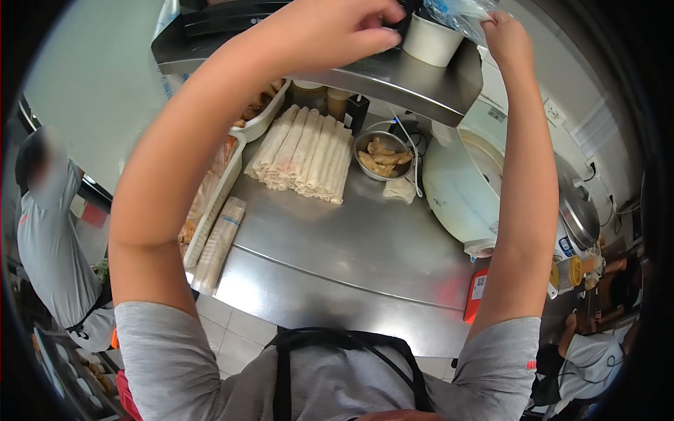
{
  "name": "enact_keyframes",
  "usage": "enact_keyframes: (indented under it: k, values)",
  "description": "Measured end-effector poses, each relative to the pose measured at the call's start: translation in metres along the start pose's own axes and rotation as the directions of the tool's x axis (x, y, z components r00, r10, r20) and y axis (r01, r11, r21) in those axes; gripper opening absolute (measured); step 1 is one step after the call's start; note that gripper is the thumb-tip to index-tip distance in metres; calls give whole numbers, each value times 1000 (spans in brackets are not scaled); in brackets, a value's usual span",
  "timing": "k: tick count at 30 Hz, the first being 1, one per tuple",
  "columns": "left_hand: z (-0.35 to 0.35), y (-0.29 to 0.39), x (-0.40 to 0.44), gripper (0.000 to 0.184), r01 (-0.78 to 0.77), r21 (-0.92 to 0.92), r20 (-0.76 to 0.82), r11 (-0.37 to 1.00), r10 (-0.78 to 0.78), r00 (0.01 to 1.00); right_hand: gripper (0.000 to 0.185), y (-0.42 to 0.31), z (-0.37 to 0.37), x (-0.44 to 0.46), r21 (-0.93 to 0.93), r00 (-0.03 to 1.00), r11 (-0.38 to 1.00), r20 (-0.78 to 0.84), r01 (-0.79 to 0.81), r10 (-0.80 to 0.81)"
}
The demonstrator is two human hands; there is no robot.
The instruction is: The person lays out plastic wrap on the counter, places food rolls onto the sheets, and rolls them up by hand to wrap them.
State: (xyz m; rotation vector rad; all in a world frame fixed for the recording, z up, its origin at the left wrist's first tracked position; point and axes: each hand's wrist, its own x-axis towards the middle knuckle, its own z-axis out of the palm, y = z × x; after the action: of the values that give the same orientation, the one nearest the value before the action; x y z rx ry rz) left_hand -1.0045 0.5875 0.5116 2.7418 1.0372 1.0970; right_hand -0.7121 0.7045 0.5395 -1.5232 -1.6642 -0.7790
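Note:
Both my arms reach up to a raised steel shelf. My right hand (508,38) pinches the edge of a clear plastic bag (456,15) above a white tub (432,41). To the left of that tub, my left hand (365,31) has its thumb and fingers curved apart, with nothing visible between them. Below the shelf, a stack of pale rolled wraps (302,153) lies on the steel counter. Beside the stack, a metal bowl (361,163) holds several brownish pieces of food.
The steel shelf (372,83) overhangs the counter (309,224). White trays of food (223,186) and a long plastic-wrapped packet (219,245) line the left. A large pale round vessel (453,189) and a red box (477,295) stand right. Other people are at both sides.

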Motion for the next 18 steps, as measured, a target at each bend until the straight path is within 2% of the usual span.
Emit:
enact_keyframes:
  k: [1,2,3,4,6,7,8,10,11,14,17,18]
  values:
    - [7,9,23,36,-121,87,-45,989,125,991,30,-7,-7,-3,26,999,999,36,-34,33]
    - [25,3,39,34,-313,242,-176,918,359,917,31,-7,-9,-5,9,997,999,69,-43,43]
    - [40,6,54,32,-307,313,-203,899,379,903,31,-8,-10,-5,-5,994,999,101,-50,50]
    - [58,3,63,33,-311,391,-294,866,438,849,32,-10,-12,-5,-18,990,998,129,-54,56]
    - [95,-7,84,50,-275,455,-332,847,448,830,29,-10,-19,-14,358,985,928,167,-106,48]
    - [103,-4,87,54,-247,406,-300,880,384,873,28,-7,-22,-17,521,983,843,181,-131,41]
    - [112,0,89,59,-219,354,-262,909,321,910,30,-3,-24,-20,584,974,792,220,-177,55]
    - [125,1,96,63,-236,372,-309,898,359,881,34,4,-26,-26,695,949,663,307,-279,78]
    - [131,-1,99,64,-235,388,-322,891,370,871,33,3,-24,-27,767,958,583,279,-268,73]
    - [138,-1,104,69,-251,388,-329,887,387,861,29,14,-20,-20,656,935,690,343,-305,88]
    - [140,-3,109,70,-238,381,-330,893,372,867,23,14,-14,-17,507,934,799,303,-325,188]
    - [140,-5,110,69,-232,387,-350,892,375,859,23,11,-18,-19,571,943,763,299,-301,149]
